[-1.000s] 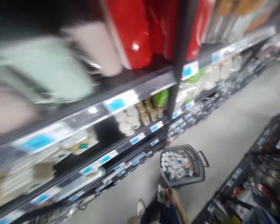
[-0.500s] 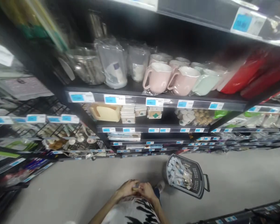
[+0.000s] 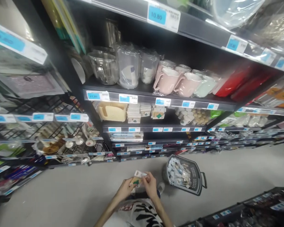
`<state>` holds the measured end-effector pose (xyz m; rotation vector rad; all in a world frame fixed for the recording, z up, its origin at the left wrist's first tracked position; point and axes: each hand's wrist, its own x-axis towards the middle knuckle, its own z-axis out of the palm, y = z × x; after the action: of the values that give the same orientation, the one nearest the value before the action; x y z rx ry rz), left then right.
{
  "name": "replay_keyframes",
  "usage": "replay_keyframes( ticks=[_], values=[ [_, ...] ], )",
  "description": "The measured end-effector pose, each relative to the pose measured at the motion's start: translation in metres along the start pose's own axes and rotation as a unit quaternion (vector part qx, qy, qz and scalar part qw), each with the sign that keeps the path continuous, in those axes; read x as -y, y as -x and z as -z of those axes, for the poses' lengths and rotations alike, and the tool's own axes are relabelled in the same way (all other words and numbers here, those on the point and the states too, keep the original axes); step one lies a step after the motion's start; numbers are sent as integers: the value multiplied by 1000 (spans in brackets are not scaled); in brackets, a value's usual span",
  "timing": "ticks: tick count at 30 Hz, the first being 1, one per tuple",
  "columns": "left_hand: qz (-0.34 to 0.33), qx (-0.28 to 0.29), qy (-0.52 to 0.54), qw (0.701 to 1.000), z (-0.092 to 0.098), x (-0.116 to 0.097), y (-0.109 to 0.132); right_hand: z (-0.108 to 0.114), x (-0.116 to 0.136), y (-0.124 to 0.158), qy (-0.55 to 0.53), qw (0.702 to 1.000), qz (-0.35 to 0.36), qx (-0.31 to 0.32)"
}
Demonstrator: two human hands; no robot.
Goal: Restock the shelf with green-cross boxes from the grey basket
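Note:
A small tan packet (image 3: 135,181) with a green clover mark and a white top is held low in front of my body. My left hand (image 3: 125,189) grips it from the left side, fingers closed around the edge. On its right side, my right hand (image 3: 150,185) pinches the edge near the white top. Similar clover-marked packets (image 3: 158,113) stand on the shelf ahead, beside stacks of white packets (image 3: 133,113). To the right of my hands, a grey shopping basket (image 3: 197,176) stands on the floor with many wrapped goods inside.
Pink pitchers (image 3: 168,81), clear plastic jugs (image 3: 129,67) and a metal pot (image 3: 104,67) line the shelf above. A cream plastic holder (image 3: 112,112) sits left of the packets. Hanging utensils (image 3: 79,138) fill the left rack. Another shelf (image 3: 255,205) borders the lower right.
My hands have risen slightly and moved apart, so the clover packet now shows between them. The camera view has shifted, bringing more of the upper shelf into sight.

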<state>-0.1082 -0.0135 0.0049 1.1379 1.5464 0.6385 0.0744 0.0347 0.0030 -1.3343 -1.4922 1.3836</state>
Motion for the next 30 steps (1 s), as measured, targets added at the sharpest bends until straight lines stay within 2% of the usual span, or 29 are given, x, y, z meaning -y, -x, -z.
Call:
replay_keyframes(
  ticks=[3, 7, 10, 12, 14, 18, 21, 26, 30],
  values=[
    [-34, -43, 86, 995, 5, -8, -11, 14, -7, 3, -49, 997, -24, -45],
    [-70, -52, 175, 981, 12, -34, -18, 29, -4, 12, -70, 995, -60, -24],
    [-76, -40, 219, 972, 8, -53, -16, 28, 3, 21, -99, 992, -78, -1],
    [-78, -28, 239, 967, 0, -57, -13, 23, 8, 25, -116, 990, -82, 4],
    [-73, -25, 256, 964, -10, -56, -11, 16, 11, 27, -125, 989, -80, -9],
    [-60, -53, 282, 956, -24, -43, -11, 11, 12, 28, -129, 988, -74, -37],
    [-52, -62, 279, 957, -27, -38, -11, 16, 9, 27, -114, 990, -72, -40],
    [-28, -50, 305, 951, -28, -44, -10, 25, 9, 26, -72, 996, -48, -36],
    [-34, -65, 306, 949, -31, -44, -10, 24, 12, 26, -46, 997, -38, -47]
  ],
)
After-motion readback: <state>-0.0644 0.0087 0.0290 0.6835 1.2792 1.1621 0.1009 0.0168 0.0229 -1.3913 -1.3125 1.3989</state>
